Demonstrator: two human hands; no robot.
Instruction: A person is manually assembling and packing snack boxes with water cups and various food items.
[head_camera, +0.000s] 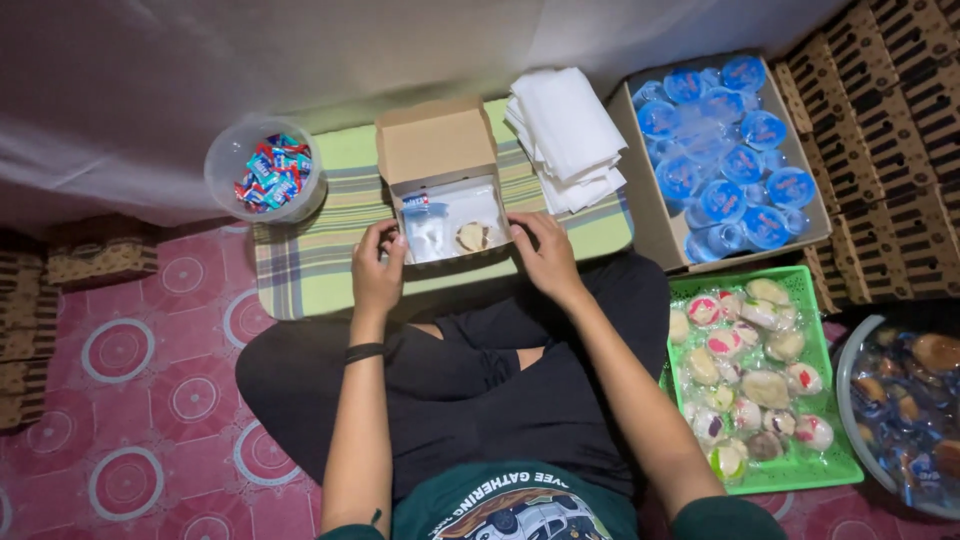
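Head view: small open brown cardboard box (447, 190) at 12 o'clock on green plaid cloth (310, 265), holding a wrapped bun and clear packets. Left hand (377, 270) fingers curled on box's left wall; right hand (543, 255) fingers bent at its right edge, nothing lifted. Advice: steady both walls evenly, keep contents flat w/ lid clear.

Dark green printed T-shirt (510, 510), black trousers (470, 390), black wristband (364, 352) on left wrist.
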